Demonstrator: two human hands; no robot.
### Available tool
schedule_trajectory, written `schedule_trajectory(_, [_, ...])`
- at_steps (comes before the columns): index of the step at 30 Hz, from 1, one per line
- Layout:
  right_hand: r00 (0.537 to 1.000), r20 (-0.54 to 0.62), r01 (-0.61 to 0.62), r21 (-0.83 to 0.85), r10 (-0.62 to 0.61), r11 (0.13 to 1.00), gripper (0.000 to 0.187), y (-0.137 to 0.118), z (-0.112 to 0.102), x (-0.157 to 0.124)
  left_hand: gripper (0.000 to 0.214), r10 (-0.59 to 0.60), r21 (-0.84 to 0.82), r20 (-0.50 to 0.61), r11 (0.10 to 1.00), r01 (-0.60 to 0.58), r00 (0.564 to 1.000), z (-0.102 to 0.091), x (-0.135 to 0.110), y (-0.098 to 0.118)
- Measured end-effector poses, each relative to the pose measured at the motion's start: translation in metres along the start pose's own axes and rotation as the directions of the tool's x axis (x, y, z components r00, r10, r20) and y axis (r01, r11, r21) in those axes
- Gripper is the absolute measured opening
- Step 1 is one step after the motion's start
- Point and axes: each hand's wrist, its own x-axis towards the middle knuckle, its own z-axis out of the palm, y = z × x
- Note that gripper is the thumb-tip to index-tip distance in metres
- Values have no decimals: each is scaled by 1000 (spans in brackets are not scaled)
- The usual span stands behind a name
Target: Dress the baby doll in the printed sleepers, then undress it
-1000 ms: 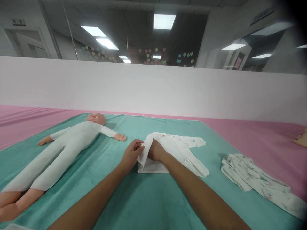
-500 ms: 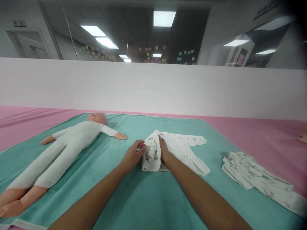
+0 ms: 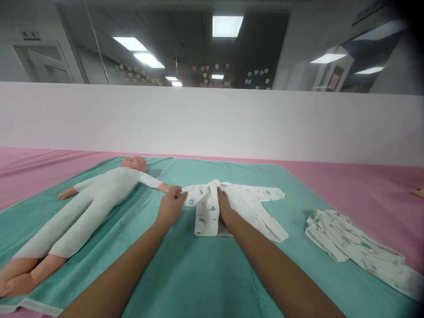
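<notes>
A white baby shirt (image 3: 207,216) with small green and pink prints lies spread on the green blanket (image 3: 192,274), its front opened toward the right. My left hand (image 3: 171,204) pinches the cuff of the shirt's left-side sleeve, which is drawn out sideways. Flat on the shirt's opening rests my right hand (image 3: 224,204), fingers stretched out and pointing away from me. The fingers of my left hand are close to the hand of a baby doll (image 3: 109,190) in a white body suit, lying on its back.
At the right lies a crumpled white printed garment (image 3: 354,243). Pink cloth (image 3: 351,185) borders the blanket. A white low wall (image 3: 212,123) with dark glass (image 3: 195,39) above closes off the far side. Part of something skin-coloured (image 3: 419,191) shows at the right edge.
My left hand has moved left, pulling the sleeve out from its folded position over the shirt's front. My right hand stays on the shirt.
</notes>
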Motion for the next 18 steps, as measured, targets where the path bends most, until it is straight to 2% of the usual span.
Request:
schedule_trajectory(2, [998,59,39,-76,-34,996,75,-2,-3,2,22,-124,-234,1,965,121,992,-9,8,-7])
schedule_trajectory(4, [993,99,77,-147,-63,986,76,-5,-5,3,28,-167,-447,77,875,184,983,-12,13,-12])
schedule_trajectory(6, [991,115,95,-191,-74,977,74,-7,-7,3,37,-120,-566,90,811,150,989,-9,15,-15])
schedule_trajectory(8, [989,124,103,-220,-77,970,69,-8,-7,3,52,-61,-556,41,828,73,997,-4,16,-18])
schedule_trajectory(10, [989,130,107,-244,-76,964,65,-9,-7,2,64,-59,-439,32,896,67,998,-1,18,-21])
schedule_trajectory(13, [988,134,110,-269,-75,957,61,-9,-7,2,70,-87,-116,66,989,95,994,2,19,-29])
schedule_trajectory(15, [988,136,112,-278,-76,954,61,-9,-7,2,64,7,127,105,992,-21,994,5,19,-35])
schedule_trajectory(18, [988,138,113,-293,-75,949,62,-10,-8,2,50,184,381,274,880,-282,944,12,16,-41])
